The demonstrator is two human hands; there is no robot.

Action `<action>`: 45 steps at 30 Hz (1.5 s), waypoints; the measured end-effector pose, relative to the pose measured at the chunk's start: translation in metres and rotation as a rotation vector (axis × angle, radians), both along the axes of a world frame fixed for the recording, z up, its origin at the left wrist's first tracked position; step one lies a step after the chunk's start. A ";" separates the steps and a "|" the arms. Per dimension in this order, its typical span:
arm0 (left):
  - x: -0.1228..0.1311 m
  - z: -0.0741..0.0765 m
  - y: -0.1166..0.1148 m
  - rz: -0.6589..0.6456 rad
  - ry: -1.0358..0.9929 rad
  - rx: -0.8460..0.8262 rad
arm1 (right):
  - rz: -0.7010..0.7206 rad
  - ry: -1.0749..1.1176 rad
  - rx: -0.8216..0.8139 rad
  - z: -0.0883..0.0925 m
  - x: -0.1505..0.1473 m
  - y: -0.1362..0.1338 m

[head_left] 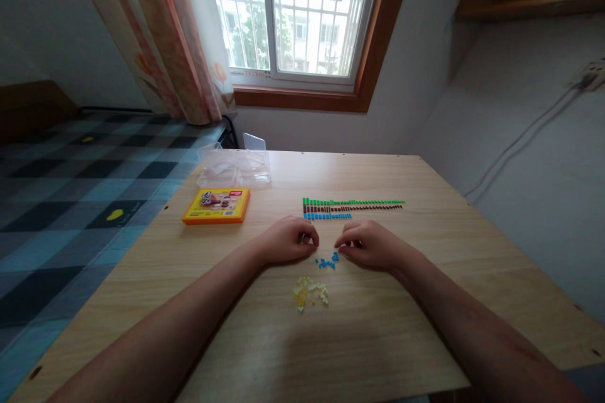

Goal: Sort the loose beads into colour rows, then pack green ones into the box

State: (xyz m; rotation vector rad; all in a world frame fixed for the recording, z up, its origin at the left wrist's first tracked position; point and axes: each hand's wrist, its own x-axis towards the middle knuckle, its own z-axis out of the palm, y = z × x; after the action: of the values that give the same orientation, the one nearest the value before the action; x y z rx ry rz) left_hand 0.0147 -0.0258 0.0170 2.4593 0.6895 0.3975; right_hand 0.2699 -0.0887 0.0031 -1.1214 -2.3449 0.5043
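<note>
My left hand [289, 240] rests on the table with its fingers curled in toward the thumb. Opposite it, my right hand [372, 244] is closed in a pinch beside a small pile of blue building bricks [326, 263]. Whatever either hand's fingertips hold, if anything, is too small to make out. Beyond the hands lie three rows of tiny bricks: a green row [352, 202], a brown row [352, 208] and a shorter blue row [328, 216]. Nearer to me is a loose pile of yellow and pale bricks [310, 293].
A yellow and orange box [217, 206] lies at the left of the wooden table [378, 340]. Behind it stand clear plastic containers [234, 169]. A bed with a checked cover [94, 170] adjoins the left side, and a barred window [302, 19] is behind.
</note>
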 end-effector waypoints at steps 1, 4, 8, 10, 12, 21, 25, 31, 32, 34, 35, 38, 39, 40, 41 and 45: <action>0.001 0.000 -0.002 -0.018 0.001 -0.014 | 0.005 -0.005 0.001 0.001 0.000 0.000; 0.002 0.001 -0.003 -0.068 -0.001 -0.041 | 0.015 -0.015 0.000 0.003 0.000 -0.001; 0.000 0.001 0.001 -0.126 -0.017 -0.085 | 0.026 -0.017 -0.010 0.005 0.000 -0.002; -0.002 0.000 0.002 -0.151 -0.018 -0.102 | 0.041 -0.015 -0.025 0.007 -0.001 -0.002; -0.002 -0.001 0.003 -0.166 -0.009 -0.102 | 0.051 -0.014 -0.039 0.007 0.000 -0.003; 0.000 0.001 0.002 -0.185 0.058 -0.084 | 0.062 -0.035 -0.036 0.008 -0.001 -0.003; 0.000 0.001 0.000 -0.149 0.042 -0.091 | 0.052 -0.020 -0.027 0.007 -0.001 -0.003; 0.000 -0.001 0.002 -0.137 0.013 -0.113 | 0.060 0.020 -0.049 0.005 0.001 -0.002; -0.001 -0.001 0.002 -0.112 -0.001 -0.122 | 0.063 0.021 -0.049 0.004 0.002 -0.002; -0.001 -0.002 0.002 -0.040 -0.026 -0.145 | 0.068 0.014 -0.042 0.003 0.002 -0.002; -0.001 -0.002 0.001 -0.005 -0.032 -0.154 | 0.069 0.009 -0.039 0.003 0.002 -0.002; 0.001 0.000 -0.002 0.046 0.000 -0.145 | 0.070 -0.005 -0.038 0.004 0.002 -0.003; 0.002 0.002 -0.003 0.045 0.022 -0.125 | 0.070 -0.009 -0.039 0.005 0.001 -0.003; 0.003 0.003 -0.005 0.040 0.048 -0.098 | 0.070 -0.014 -0.039 0.006 0.001 -0.003; 0.004 0.004 -0.006 0.033 0.075 -0.067 | 0.069 -0.019 -0.039 0.007 0.001 -0.003; 0.007 0.006 -0.008 0.021 0.145 0.030 | 0.067 -0.043 -0.026 0.007 -0.001 -0.004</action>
State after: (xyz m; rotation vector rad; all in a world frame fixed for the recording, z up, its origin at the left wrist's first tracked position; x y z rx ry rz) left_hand 0.0221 -0.0342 0.0226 2.5301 0.7748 0.2406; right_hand 0.2688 -0.0926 0.0099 -1.0785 -2.4258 0.5408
